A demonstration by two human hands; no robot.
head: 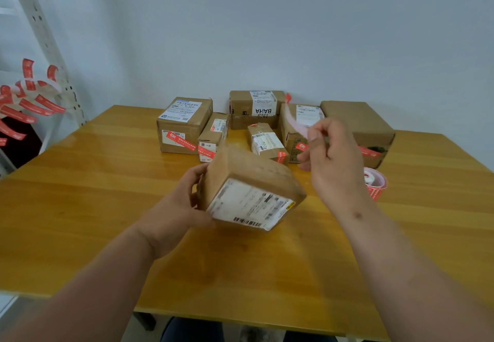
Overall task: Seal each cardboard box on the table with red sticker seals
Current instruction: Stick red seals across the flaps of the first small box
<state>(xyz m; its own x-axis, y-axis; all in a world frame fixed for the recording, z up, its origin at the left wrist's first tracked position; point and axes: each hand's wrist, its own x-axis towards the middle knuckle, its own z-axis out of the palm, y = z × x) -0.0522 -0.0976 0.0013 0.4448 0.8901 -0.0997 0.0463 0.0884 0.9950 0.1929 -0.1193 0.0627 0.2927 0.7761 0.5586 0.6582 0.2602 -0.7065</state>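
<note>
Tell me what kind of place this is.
Probably a small parcel-packing room: labelled cardboard boxes on a wooden table, a sticker roll, and used sticker backing hung on a metal rack.

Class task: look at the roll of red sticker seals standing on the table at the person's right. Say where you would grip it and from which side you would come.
Grip the roll of red sticker seals across its outer rim, coming from above. It appears to stand with its open core upward. The right hand partly hides its left edge, and a large box stands close behind, so a top approach looks least obstructed.
</note>
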